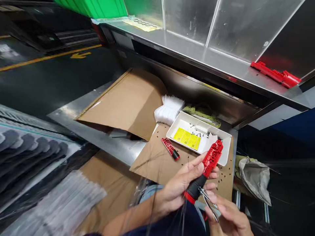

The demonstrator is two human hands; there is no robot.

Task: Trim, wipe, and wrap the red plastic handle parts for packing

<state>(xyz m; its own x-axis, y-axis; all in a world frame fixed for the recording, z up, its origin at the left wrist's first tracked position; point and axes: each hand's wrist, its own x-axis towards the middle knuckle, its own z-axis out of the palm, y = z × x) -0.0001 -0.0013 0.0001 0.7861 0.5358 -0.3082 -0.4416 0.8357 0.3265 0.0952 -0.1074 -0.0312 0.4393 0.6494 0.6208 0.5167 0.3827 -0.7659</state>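
Observation:
My left hand [180,183] is closed around a red and black plastic tool housing [213,156], whose open, ribbed red half points up and away from me. Pinched in the fingers of my right hand [231,214] is a pair of metal tweezers [208,204]. The tweezers' tips meet the black collar near the housing's lower end; what they grip there, if anything, is too small to tell. Beyond my left hand, a similar red and black half shell [170,148] lies on the cardboard sheet [150,160].
A white tray [227,152] holds yellow labels [187,138] and small dark parts, more of which lie scattered on the cardboard. Behind are a stack of white sheets [169,109] and a large cardboard box [128,101]. Another red housing [275,74] rests on the metal shelf [182,42].

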